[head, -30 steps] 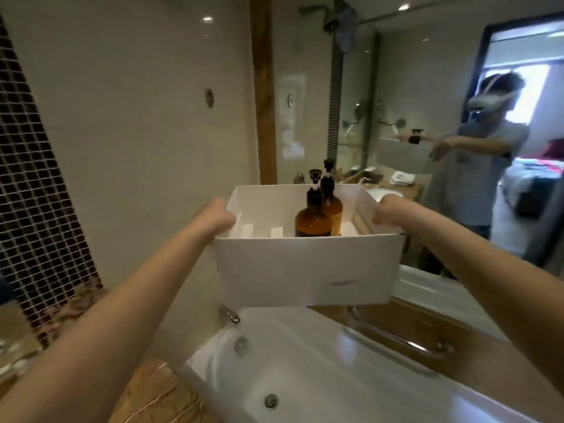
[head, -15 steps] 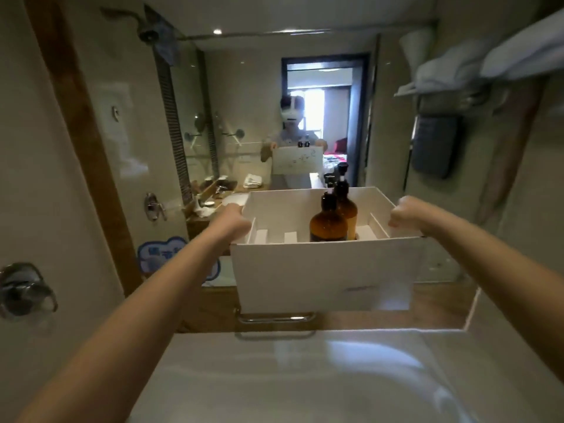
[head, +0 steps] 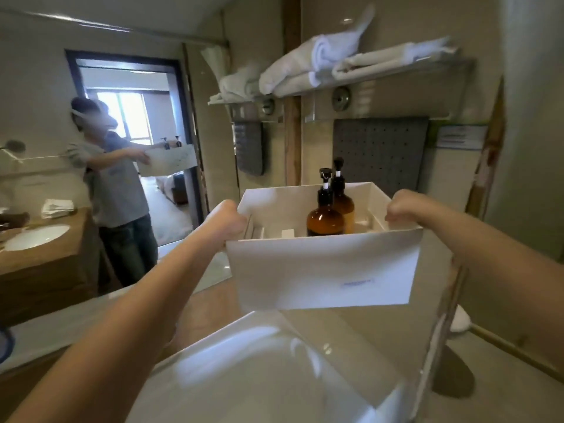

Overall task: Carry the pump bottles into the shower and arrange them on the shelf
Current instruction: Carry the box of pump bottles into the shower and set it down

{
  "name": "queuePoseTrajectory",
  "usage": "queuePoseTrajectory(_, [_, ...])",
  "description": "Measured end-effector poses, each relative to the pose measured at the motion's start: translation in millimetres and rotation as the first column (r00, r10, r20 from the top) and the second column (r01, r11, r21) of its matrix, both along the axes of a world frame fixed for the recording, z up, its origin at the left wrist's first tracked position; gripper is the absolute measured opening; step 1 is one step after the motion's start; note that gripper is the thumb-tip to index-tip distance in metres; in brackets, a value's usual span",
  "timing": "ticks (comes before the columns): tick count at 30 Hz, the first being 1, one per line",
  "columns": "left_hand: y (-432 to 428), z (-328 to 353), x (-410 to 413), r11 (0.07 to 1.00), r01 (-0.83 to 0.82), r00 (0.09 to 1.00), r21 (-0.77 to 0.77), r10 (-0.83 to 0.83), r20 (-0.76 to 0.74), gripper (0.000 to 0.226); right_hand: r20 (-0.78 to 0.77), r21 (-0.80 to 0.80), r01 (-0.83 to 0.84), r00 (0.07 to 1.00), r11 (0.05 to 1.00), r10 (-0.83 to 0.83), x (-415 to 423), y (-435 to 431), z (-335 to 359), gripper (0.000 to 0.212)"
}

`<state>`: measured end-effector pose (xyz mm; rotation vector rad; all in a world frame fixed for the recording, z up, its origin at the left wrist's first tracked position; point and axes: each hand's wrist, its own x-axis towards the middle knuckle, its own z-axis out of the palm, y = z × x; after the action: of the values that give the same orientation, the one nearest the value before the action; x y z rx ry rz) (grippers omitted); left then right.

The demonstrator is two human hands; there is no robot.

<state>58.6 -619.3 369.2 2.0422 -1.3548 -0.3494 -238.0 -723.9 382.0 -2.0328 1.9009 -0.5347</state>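
Head view: left hand and right hand clench opposite box rims, keeping both bottles upright for carrying.

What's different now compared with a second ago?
The view has swung right: the tiled wall is gone, the towel shelf is ahead, and the mirror reflection now sits left. Unchanged: left hand and right hand grip the white box, with two amber pump bottles upright inside.
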Motion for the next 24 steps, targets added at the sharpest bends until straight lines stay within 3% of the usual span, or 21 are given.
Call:
queuePoseTrajectory(5, [-32.5,-5.1,-91.4,0.986,0.168,0.986,0.001,-0.168,-0.006,0.025,-0.076,0.008,0.173,0.982,0.985,-0.171,-105.9,28.2,-7.2,0.005])
queuePoseTrajectory(9, [-53.1,-6.6,-161.9,0.954,0.297,0.953,0.043,-0.299,0.053,0.027,-0.123,0.039,0.335,0.937,0.941,-0.328,-179.6,58.8,-9.0,0.01])
queuePoseTrajectory(12, [-63.1,-6.6,-211.0,0.912,0.404,0.906,0.072,-0.409,0.104,0.006,-0.073,0.107,0.434,0.901,0.895,-0.428,-227.2,81.0,-8.0,0.018])
queuePoseTrajectory(17, [-82.9,-5.5,-286.4,0.848,0.527,0.844,0.051,-0.53,0.082,0.006,-0.038,0.116,0.567,0.823,0.815,-0.567,-288.8,115.8,-8.4,0.03])
queuePoseTrajectory(20, [-92.9,-1.5,-325.5,0.801,0.597,0.799,0.046,-0.599,0.058,0.01,-0.001,0.089,0.645,0.762,0.759,-0.648,-315.3,132.6,-8.1,0.004])
queuePoseTrajectory(24, [-111.5,2.0,-370.6,0.74,0.669,0.737,0.069,-0.673,0.065,0.032,0.046,0.082,0.744,0.661,0.663,-0.749,-345.0,146.4,-6.0,0.02])
